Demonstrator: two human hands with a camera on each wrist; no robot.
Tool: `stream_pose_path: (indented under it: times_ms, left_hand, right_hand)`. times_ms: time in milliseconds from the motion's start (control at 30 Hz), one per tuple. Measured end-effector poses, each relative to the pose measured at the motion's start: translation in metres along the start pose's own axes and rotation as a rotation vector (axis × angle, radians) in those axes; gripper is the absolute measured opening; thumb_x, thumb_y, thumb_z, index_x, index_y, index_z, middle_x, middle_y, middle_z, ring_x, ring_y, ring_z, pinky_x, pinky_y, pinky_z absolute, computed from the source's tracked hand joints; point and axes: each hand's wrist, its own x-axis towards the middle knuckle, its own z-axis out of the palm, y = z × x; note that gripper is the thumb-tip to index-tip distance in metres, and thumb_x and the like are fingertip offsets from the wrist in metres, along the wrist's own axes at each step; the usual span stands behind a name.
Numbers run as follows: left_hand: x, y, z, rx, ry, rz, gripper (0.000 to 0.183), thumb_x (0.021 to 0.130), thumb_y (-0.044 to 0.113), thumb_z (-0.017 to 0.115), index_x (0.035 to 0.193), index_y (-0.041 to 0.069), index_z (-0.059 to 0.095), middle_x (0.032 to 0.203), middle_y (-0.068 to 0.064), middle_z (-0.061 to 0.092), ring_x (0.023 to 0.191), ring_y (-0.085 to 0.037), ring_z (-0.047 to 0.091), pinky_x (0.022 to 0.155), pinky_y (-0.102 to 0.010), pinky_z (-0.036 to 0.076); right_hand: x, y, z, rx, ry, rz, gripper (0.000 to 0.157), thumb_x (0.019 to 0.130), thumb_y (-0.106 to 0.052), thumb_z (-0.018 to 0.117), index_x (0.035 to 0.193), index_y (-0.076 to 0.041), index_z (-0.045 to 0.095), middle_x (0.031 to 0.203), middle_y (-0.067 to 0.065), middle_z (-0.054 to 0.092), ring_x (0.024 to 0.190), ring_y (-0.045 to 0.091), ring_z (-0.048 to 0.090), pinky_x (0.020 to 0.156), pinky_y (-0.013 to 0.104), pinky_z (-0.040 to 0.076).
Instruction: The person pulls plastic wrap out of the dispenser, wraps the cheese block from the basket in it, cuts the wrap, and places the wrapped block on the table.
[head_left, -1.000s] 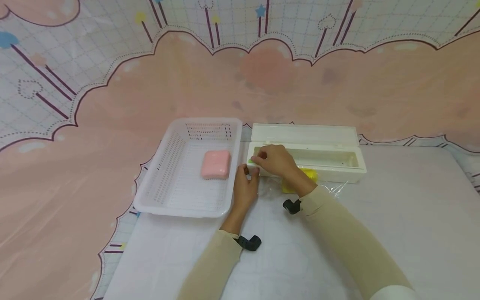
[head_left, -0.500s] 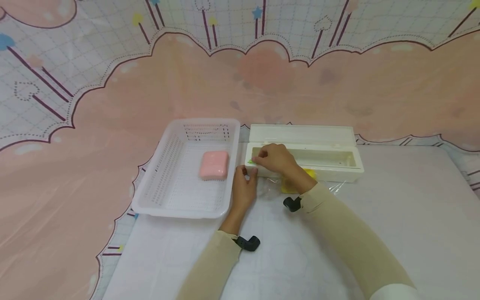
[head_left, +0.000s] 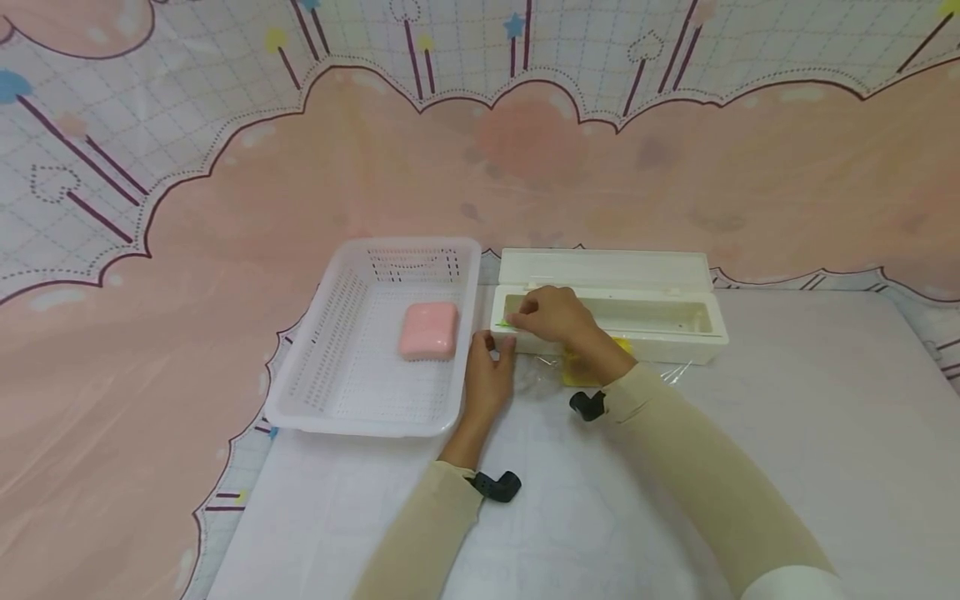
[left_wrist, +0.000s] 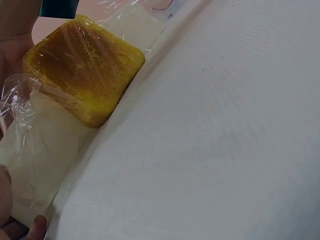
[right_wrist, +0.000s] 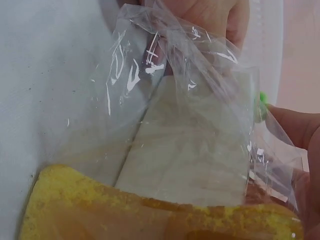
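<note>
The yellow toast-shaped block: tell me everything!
The yellow toast-shaped block is a rounded square with a browner, mottled face. Shiny clear plastic film covers it. It sits on the white table, in front of the long, open white box, partly behind the right wrist in the head view. I can't tell if it leans.

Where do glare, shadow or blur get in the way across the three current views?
Right wrist: hard white glints on the film, the worst of the three; left wrist: fainter streaks over the yellow block, and the tabletop soft with little detail; head: flat, dim light, a faint shadow beside the right sleeve, the green bit too small to identify.
</note>
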Motion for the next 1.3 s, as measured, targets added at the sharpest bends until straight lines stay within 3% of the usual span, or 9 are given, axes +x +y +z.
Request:
stream_pose_path:
  times_ms: [967, 1167, 1300]
  left_hand:
    - [-0.001, 0.002, 0.002, 0.026, -0.015, 0.036, 0.035, 0.106, 0.03, 0.055, 0.127, 0.002, 0.052, 0.122, -0.018, 0.063, 0.103, -0.026, 0.06, 0.088, -0.039, 0.051]
    - [-0.001, 0.002, 0.0, 0.028, -0.012, 0.029, 0.038, 0.106, 0.031, 0.055, 0.129, 0.002, 0.052, 0.123, -0.018, 0.063, 0.106, -0.026, 0.059, 0.091, -0.04, 0.05]
    - [0.0, 0.001, 0.0, 0.03, -0.007, 0.021, 0.038, 0.106, 0.032, 0.056, 0.128, 0.002, 0.052, 0.124, -0.018, 0.063, 0.106, -0.028, 0.06, 0.092, -0.042, 0.05]
  right_hand:
    - [-0.001, 0.008, -0.01, -0.005, -0.061, 0.048, 0.038, 0.095, -0.042, 0.067, 0.11, -0.009, 0.076, 0.115, 0.01, 0.073, 0.099, 0.027, 0.062, 0.085, 0.04, 0.055]
    - [-0.004, 0.015, -0.016, 0.009, -0.075, 0.064, 0.035, 0.095, -0.04, 0.068, 0.109, -0.009, 0.076, 0.113, 0.01, 0.073, 0.095, 0.026, 0.059, 0.083, 0.038, 0.053]
    - [-0.006, 0.018, -0.02, 0.021, -0.09, 0.074, 0.035, 0.095, -0.04, 0.068, 0.111, -0.009, 0.075, 0.115, 0.011, 0.073, 0.097, 0.027, 0.06, 0.088, 0.04, 0.053]
